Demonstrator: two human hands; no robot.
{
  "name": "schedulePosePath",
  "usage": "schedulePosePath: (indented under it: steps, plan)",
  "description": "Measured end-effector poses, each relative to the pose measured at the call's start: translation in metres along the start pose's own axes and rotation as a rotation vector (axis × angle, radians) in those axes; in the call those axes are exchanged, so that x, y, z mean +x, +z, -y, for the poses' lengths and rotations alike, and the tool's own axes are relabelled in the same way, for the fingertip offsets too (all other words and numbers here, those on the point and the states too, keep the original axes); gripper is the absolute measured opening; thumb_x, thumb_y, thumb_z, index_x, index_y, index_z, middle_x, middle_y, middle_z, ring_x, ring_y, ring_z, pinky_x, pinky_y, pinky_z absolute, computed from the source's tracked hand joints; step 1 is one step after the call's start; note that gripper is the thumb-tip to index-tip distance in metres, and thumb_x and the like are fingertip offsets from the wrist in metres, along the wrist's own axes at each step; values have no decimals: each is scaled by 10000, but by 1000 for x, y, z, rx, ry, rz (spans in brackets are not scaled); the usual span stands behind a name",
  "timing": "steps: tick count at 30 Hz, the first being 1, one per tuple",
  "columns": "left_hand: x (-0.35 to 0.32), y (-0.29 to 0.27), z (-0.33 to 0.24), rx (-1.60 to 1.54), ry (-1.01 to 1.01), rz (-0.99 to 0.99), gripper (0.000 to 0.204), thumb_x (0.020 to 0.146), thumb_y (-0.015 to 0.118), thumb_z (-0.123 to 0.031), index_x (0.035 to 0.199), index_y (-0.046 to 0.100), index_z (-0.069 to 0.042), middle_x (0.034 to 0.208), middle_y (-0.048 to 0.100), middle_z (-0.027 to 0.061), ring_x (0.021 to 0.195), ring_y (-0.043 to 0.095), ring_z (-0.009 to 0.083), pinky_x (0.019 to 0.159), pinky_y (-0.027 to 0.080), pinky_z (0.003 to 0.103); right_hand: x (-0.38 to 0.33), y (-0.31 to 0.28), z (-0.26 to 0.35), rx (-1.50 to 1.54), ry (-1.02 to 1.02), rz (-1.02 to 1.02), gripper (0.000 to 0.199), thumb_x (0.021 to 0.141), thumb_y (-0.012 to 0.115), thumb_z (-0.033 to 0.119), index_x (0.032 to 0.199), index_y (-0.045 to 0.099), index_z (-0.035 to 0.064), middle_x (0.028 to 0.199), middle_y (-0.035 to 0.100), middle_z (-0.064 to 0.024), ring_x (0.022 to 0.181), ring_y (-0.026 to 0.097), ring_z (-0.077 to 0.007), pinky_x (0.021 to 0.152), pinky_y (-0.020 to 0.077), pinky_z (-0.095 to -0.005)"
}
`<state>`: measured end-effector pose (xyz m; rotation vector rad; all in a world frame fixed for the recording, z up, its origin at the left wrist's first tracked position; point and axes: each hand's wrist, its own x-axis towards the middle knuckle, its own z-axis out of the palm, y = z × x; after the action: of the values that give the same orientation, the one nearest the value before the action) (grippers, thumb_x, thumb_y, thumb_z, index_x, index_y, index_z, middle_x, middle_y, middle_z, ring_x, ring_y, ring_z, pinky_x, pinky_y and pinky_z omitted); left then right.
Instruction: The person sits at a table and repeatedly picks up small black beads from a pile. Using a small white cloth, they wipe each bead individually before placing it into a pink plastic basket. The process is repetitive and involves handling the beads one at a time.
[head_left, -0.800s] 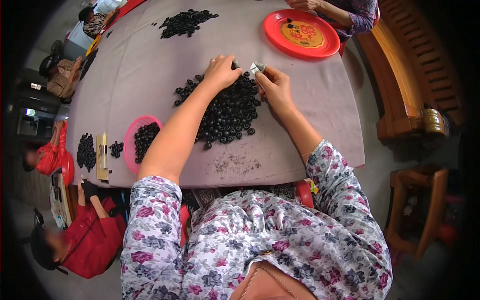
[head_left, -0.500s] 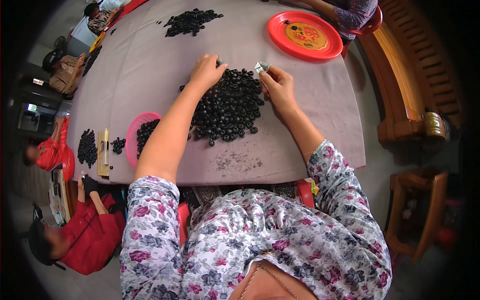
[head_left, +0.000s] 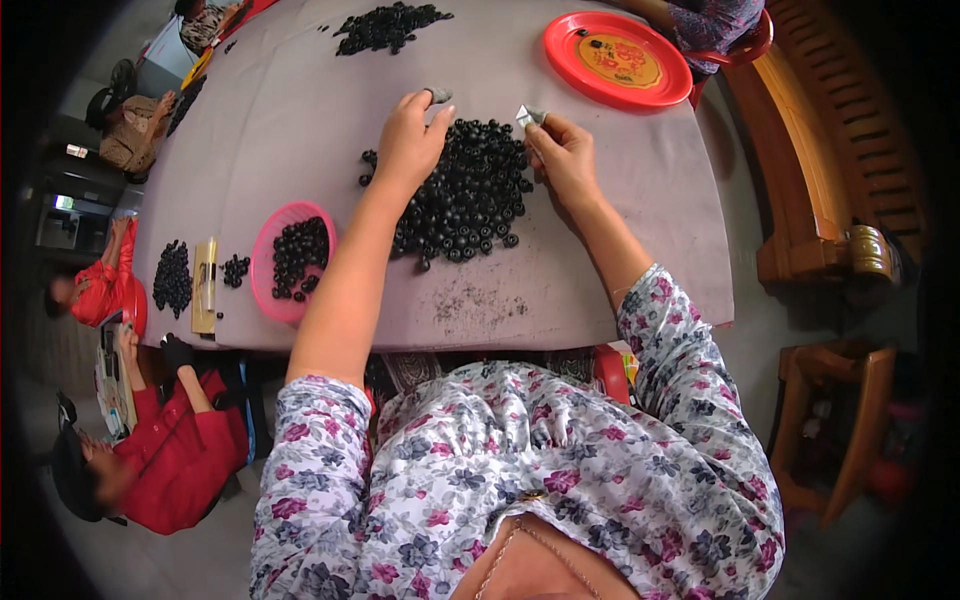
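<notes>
A heap of round black beads or nut-like balls (head_left: 465, 190), several with a pale ring or hole, lies on the cloth-covered table. My left hand (head_left: 412, 145) hovers at the heap's upper left, thumb and index finger apart. A grey cover sits on its index fingertip, and no ball shows between the fingers. At the heap's upper right, my right hand (head_left: 565, 155) pinches a small pale triangular piece, perhaps a blade (head_left: 523, 117). Grey wrapping shows on that hand's index finger too. Left of my left forearm stands a pink plastic basket (head_left: 262, 262) with black balls inside.
A red round tray (head_left: 560, 62) with a yellow centre lies at the far right. Another black pile (head_left: 390, 28) is at the far side, and small piles (head_left: 172, 277) are at the left beside a yellowish strip (head_left: 203, 290). Other people sit around the table (head_left: 640, 215).
My left hand's thumb and index finger have spread apart, and my left arm has shifted slightly right, uncovering more of the basket. My right hand keeps its pinch on the pale piece.
</notes>
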<state>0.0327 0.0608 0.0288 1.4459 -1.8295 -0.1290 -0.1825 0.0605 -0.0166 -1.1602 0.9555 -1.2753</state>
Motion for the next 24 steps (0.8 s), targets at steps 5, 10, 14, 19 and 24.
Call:
schedulePosePath:
  steps: [5,10,14,19,24]
  plan:
    - [-75,-44,-43,-215,-180,-21,246,903,620,-110,1123,637,-1,931,615,53,796,572,72,697,469,212,-1,1,-6,-4,-24,-7,188,895,634,137,1012,670,-5,724,590,14,538,472,-30,467,382,-188]
    - [-158,-72,-45,-228,-242,-74,120,886,629,-88,931,610,21,788,596,100,644,586,181,575,457,278,-8,3,-4,-56,-105,52,189,901,632,110,1023,667,-30,757,618,-1,580,497,-35,503,400,-195]
    - [-193,-75,-38,-169,-355,-22,114,910,609,-94,942,624,14,755,614,48,643,563,112,588,454,266,-49,18,27,-189,-63,191,235,904,646,135,1069,669,-31,776,630,-3,597,506,-36,520,422,-193]
    - [-180,-65,-45,-6,-363,23,299,846,706,-269,778,557,-18,698,592,112,600,585,279,531,446,376,-110,35,57,-267,-19,399,279,915,642,142,1156,649,3,745,595,46,563,460,-12,499,371,-174]
    - [-167,-59,-50,240,-327,120,336,783,745,-315,761,555,-39,692,609,113,642,605,323,557,467,423,-146,33,37,-191,96,284,209,917,633,133,1068,659,-9,737,593,39,594,493,-21,513,403,-194]
